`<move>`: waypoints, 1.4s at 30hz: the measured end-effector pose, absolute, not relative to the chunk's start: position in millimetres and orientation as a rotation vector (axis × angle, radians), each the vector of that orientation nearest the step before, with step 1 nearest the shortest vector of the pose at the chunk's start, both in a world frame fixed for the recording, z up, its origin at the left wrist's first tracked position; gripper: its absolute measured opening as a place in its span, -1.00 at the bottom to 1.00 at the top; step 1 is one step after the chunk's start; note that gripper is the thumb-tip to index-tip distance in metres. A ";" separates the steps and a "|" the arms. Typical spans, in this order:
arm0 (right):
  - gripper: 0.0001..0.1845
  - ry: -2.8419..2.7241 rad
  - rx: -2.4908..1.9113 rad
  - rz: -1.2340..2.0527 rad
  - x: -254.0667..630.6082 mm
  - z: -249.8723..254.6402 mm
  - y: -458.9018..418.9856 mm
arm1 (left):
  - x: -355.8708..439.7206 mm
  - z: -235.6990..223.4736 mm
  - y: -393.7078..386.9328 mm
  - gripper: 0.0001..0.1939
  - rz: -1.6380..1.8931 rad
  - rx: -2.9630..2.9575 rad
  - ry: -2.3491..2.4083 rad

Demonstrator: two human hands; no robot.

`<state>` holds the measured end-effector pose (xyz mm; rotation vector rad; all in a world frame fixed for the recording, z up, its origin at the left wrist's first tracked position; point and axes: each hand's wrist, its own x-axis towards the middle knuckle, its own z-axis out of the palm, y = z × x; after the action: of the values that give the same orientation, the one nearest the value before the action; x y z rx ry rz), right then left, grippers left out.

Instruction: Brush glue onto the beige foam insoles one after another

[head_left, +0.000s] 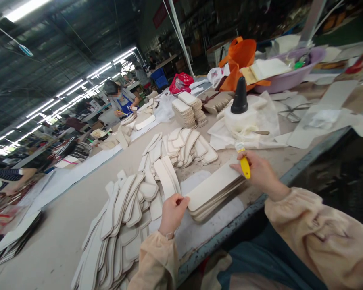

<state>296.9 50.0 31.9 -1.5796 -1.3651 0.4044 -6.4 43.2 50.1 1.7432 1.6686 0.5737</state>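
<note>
At the far left of the frame a dark stack of flat pieces (pixel 13 241) lies at the edge of the long pale surface (pixel 60 225). Moving right, a long fan of cream insole-shaped boards (pixel 121 217) runs from the bottom edge up toward the middle, each overlapping the next. Just right of it, the left hand (pixel 173 212) pinches the near end of a small stack of boards (pixel 213 191), thumb on top and fingers curled under, as far as I can tell from this angle. That stack lies at centre frame, tilted, close to the surface's metal rim. Behind it a second fan of boards (pixel 184 147) spreads out, and farther back stand two neat piles (pixel 189 108). A co-worker (pixel 121 100) sits at upper left of centre. The right hand (pixel 260 173) rests on the stack's far end, fingers closed round a yellow-handled brush (pixel 244 163). Behind it stands a white pot with a black cone top (pixel 239 106), then an orange bag (pixel 240 56) and a purple basin (pixel 290 74) at upper right.
</note>
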 end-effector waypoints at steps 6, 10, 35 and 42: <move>-0.55 -1.404 -1.600 0.383 296.8 23.8 51.5 | -5.7 43.4 39.4 -0.70 0.582 1.797 1.683; -0.56 -1.429 -1.635 0.366 295.7 23.6 50.5 | -5.7 43.8 36.7 -0.70 0.599 1.787 1.671; -0.78 -1.600 -1.608 0.292 294.2 17.3 48.5 | -6.3 20.2 15.9 -0.53 0.808 1.375 1.594; -0.83 -1.638 -1.616 0.254 292.9 20.1 47.7 | -8.0 18.9 17.9 -0.49 0.804 1.343 1.574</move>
<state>292.9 47.7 20.1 -1.6162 -1.6377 0.2541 -8.0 17.9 18.9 1.3425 1.5735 0.8042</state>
